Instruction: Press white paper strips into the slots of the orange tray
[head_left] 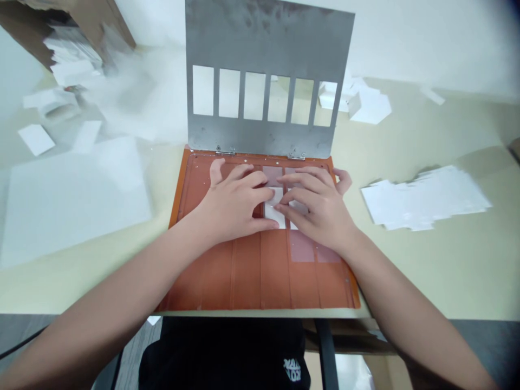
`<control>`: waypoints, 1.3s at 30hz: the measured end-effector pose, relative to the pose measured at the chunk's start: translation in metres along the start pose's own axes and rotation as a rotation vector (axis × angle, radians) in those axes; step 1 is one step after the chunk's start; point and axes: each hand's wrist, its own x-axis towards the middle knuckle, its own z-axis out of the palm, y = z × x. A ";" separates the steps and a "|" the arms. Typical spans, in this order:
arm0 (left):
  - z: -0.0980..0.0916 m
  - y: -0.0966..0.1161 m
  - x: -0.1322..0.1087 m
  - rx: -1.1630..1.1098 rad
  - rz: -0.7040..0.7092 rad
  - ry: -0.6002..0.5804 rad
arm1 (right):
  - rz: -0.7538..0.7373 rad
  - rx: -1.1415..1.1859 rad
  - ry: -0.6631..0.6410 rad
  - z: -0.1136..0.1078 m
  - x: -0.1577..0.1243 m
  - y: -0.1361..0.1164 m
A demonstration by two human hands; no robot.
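Observation:
An orange silicone mat (pixel 260 271) lies on the table, hinged at its far edge to an upright steel plate (pixel 268 38) with a row of several rectangular windows. My left hand (pixel 233 203) and my right hand (pixel 314 208) meet at the middle of the mat. The left fingers and thumb close around a white card piece (pixel 273 215). The right fingers and thumb lie over a second white card piece (pixel 298 208), which is mostly hidden. Pale pink rectangular patches (pixel 301 246) show on the mat near my right hand.
A loose stack of white die-cut card (pixel 424 197) lies on the table to the right. A large white sheet (pixel 69 203) lies to the left. More white pieces (pixel 368 105) sit behind the plate, and a blurred white pile (pixel 71 62) sits by a cardboard box (pixel 77 19).

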 end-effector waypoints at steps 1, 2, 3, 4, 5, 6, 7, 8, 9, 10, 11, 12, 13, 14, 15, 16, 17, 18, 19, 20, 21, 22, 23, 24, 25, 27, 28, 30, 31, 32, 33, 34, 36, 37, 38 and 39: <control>0.000 0.000 0.000 0.003 0.000 0.004 | 0.021 0.010 -0.010 0.000 0.000 -0.001; 0.000 0.000 0.000 0.006 0.001 0.008 | 0.042 0.020 -0.018 -0.001 0.000 -0.001; 0.000 0.001 0.000 0.008 0.002 0.011 | 0.065 0.028 -0.023 -0.001 0.000 -0.002; 0.000 0.001 0.000 0.010 0.002 0.009 | 0.087 0.033 -0.027 -0.001 0.000 -0.003; 0.000 0.001 -0.001 0.010 0.001 0.006 | 0.107 0.037 -0.030 -0.002 0.000 -0.004; -0.001 0.001 -0.001 0.009 -0.001 0.001 | 0.125 0.039 -0.033 -0.002 0.000 -0.004; -0.001 0.001 -0.001 0.006 -0.002 -0.004 | 0.140 0.040 -0.038 -0.002 0.000 -0.005; -0.002 0.002 -0.001 0.003 -0.003 -0.009 | 0.153 0.039 -0.047 -0.003 0.000 -0.005; -0.003 0.002 -0.001 -0.001 -0.002 -0.011 | 0.162 0.037 -0.056 -0.003 0.000 -0.005; -0.003 0.002 0.000 -0.003 -0.001 -0.015 | 0.167 0.033 -0.066 -0.003 0.000 -0.004; -0.004 0.002 0.000 -0.006 0.001 -0.019 | 0.169 0.027 -0.077 -0.003 0.000 -0.004; -0.004 0.002 0.000 -0.008 0.003 -0.020 | 0.168 0.020 -0.089 -0.003 0.000 -0.003; -0.004 0.002 0.000 -0.009 0.004 -0.020 | 0.164 0.015 -0.101 -0.003 0.000 -0.002; -0.003 0.001 0.000 -0.011 0.004 -0.016 | 0.160 0.010 -0.112 -0.002 0.000 -0.002; -0.003 0.001 0.000 -0.011 0.003 -0.014 | 0.158 0.005 -0.122 -0.002 0.000 -0.001; -0.003 0.001 0.000 -0.010 0.002 -0.009 | 0.157 -0.002 -0.129 -0.002 0.000 0.000; -0.002 0.000 0.000 -0.009 0.001 -0.003 | 0.157 -0.012 -0.135 -0.002 0.000 0.000; -0.002 0.000 0.000 -0.007 0.001 0.001 | 0.157 -0.025 -0.139 -0.002 0.000 0.001; -0.002 0.000 0.000 -0.006 0.001 0.001 | 0.156 -0.039 -0.143 -0.002 0.000 0.001; -0.003 0.000 0.000 -0.007 0.001 0.000 | 0.152 -0.053 -0.149 -0.002 0.000 0.001; -0.004 0.001 -0.001 -0.010 0.001 -0.003 | 0.148 -0.063 -0.157 -0.002 0.000 0.002; -0.005 0.002 -0.001 -0.014 0.000 -0.006 | 0.144 -0.069 -0.164 -0.002 0.000 0.002; -0.006 0.002 -0.001 -0.019 -0.002 -0.012 | 0.141 -0.073 -0.167 -0.002 0.000 0.002; -0.007 0.003 -0.001 -0.022 -0.006 -0.017 | 0.138 -0.073 -0.166 -0.002 0.000 0.002; -0.008 0.004 -0.001 -0.023 -0.011 -0.021 | 0.137 -0.072 -0.161 -0.002 0.000 0.002; -0.008 0.004 -0.001 -0.019 -0.017 -0.024 | 0.136 -0.068 -0.142 -0.002 0.000 0.002; -0.008 0.004 0.000 -0.017 -0.020 -0.027 | 0.136 -0.065 -0.133 -0.002 0.000 0.001; -0.006 0.003 0.000 -0.016 -0.021 -0.027 | 0.138 -0.056 -0.122 -0.002 0.000 0.001; -0.005 0.002 0.000 -0.017 -0.020 -0.024 | 0.140 -0.050 -0.120 -0.003 0.000 0.000; -0.004 0.002 0.001 -0.018 -0.019 -0.024 | 0.140 -0.044 -0.123 -0.003 0.000 0.000; -0.004 0.002 0.001 -0.018 -0.018 -0.020 | 0.141 -0.038 -0.129 -0.003 0.000 0.000; -0.003 0.002 0.001 -0.019 -0.017 -0.018 | 0.141 -0.034 -0.134 -0.003 0.000 0.000; -0.004 0.002 0.000 -0.019 -0.020 -0.013 | 0.141 -0.030 -0.140 -0.004 0.000 0.000; -0.004 0.002 0.000 -0.018 -0.022 -0.010 | 0.142 -0.029 -0.141 -0.004 0.000 0.000; -0.004 0.002 0.000 -0.017 -0.024 -0.007 | 0.143 -0.029 -0.139 -0.004 0.000 0.000; -0.004 0.002 0.000 -0.017 -0.025 -0.002 | 0.142 -0.030 -0.140 -0.004 0.000 0.001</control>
